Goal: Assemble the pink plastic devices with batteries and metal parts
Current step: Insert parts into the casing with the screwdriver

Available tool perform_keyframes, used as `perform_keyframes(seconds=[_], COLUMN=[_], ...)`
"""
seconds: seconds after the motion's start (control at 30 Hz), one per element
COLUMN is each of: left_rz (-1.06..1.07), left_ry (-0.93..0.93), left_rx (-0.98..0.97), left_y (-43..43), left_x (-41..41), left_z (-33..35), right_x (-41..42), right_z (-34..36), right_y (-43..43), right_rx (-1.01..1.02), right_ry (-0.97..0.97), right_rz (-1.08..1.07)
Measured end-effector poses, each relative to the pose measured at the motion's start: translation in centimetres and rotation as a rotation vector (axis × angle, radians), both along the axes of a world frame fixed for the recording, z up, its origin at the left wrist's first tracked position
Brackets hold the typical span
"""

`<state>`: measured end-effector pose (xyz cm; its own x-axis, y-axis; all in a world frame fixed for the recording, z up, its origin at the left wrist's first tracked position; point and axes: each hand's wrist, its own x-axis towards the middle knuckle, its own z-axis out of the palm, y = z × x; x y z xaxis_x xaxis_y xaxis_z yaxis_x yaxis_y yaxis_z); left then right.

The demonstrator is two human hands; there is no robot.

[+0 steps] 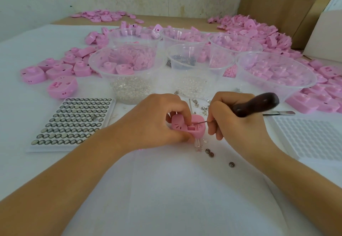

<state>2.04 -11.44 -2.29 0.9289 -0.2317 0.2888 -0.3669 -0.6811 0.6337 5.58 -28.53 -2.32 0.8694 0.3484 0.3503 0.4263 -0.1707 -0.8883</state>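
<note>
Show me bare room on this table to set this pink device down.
Widest free patch: the white cloth near you, between your forearms, below the loose button cells. A smaller bare strip lies in front of the battery tray. Crowded: farther back, the clear bowls, metal parts and pink housings; the white tray fills the right.

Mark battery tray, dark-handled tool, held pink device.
battery tray (55, 148): head view, near white rim.
dark-handled tool (255, 104): head view, handle middle.
pink device (178, 125): head view, left face.
</note>
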Motion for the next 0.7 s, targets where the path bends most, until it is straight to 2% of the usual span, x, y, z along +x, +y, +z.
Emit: perform_keyframes(seconds=[0.33, 0.7], left_rz=[-0.005, -0.001], left_ry=[-0.151, -0.215], left_rx=[0.030, 0.071], left_y=[-0.2, -0.3], left_x=[-0.4, -0.5], left_z=[-0.5, -0.5], right_x=[-0.6, -1.2], right_z=[0.1, -0.3], right_y=[0.2, -0.2], right_rx=[-0.028, 0.010], right_ry=[-0.033, -0.074], right_rz=[-0.005, -0.050])
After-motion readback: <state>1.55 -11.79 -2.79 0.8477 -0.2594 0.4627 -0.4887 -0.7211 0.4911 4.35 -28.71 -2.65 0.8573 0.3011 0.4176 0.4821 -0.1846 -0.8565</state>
